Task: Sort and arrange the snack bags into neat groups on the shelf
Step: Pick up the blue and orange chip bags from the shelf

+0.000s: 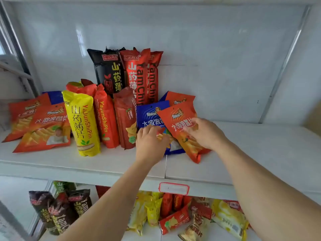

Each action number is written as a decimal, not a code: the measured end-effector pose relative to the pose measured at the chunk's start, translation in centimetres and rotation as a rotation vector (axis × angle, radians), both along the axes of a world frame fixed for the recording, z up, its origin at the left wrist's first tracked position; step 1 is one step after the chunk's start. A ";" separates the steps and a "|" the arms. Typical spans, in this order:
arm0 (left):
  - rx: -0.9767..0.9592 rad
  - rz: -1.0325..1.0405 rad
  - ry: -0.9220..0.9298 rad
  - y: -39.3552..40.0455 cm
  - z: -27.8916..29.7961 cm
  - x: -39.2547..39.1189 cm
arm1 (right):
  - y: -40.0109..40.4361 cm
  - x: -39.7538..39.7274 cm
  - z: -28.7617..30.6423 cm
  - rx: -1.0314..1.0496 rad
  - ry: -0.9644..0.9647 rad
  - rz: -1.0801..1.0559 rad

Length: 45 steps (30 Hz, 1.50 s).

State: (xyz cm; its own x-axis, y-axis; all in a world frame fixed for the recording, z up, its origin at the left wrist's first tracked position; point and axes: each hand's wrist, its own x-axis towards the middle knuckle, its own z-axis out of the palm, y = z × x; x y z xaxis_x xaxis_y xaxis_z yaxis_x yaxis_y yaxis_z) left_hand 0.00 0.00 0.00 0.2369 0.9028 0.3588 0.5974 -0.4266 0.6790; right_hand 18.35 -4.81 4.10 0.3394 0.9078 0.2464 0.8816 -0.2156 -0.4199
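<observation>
On the white shelf (pixel 104 164), tall sleeves crowd the nine o'clock side of the hands: a yellow bag (pixel 81 126), an orange-red bag (pixel 106 122) and a dark red bag (pixel 126 119), with a black bag (pixel 107 70) standing behind at eleven o'clock. The right hand (pixel 205 133) has its grip grasping an orange bag (pixel 182 129), long axis tilted from eleven to five o'clock, top toward the wall. The left hand (pixel 150 140), fingers curled, grasps the blue bag (pixel 151 115) beneath it.
</observation>
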 end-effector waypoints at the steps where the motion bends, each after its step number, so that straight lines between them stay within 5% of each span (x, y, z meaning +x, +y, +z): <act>1: 0.005 0.025 0.001 0.5 -0.2 0.4 | 0.9 0.4 -0.6 0.003 0.037 -0.005; 13: -0.082 0.279 -0.162 4.0 -2.7 3.5 | 6.0 4.4 -5.3 -0.104 0.050 -0.288; 20: -0.157 0.334 -0.173 4.5 -3.0 4.6 | 7.9 8.9 -4.8 -0.045 0.259 -0.299; 26: -0.187 0.401 -0.234 5.1 -3.0 5.0 | 10.2 12.2 -3.5 0.231 0.782 -0.102; 30: -0.226 0.418 -0.292 5.8 -2.9 5.0 | 12.0 12.6 -2.0 0.149 1.009 -0.058; 36: -0.233 0.435 -0.396 6.0 -2.1 5.6 | 14.1 12.2 -2.0 -0.027 1.041 -0.072; 45: -0.391 0.360 -0.453 7.8 0.2 4.8 | 13.4 13.2 -3.3 0.020 1.129 -0.080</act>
State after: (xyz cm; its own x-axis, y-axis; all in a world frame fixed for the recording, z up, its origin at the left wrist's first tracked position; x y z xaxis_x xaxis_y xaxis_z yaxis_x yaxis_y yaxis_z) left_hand 4.82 7.79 0.22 -0.1974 0.9802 -0.0154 0.2772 0.0709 0.9582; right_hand 31.55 8.61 0.76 0.4337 0.8729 -0.2232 -0.0203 -0.2382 -0.9710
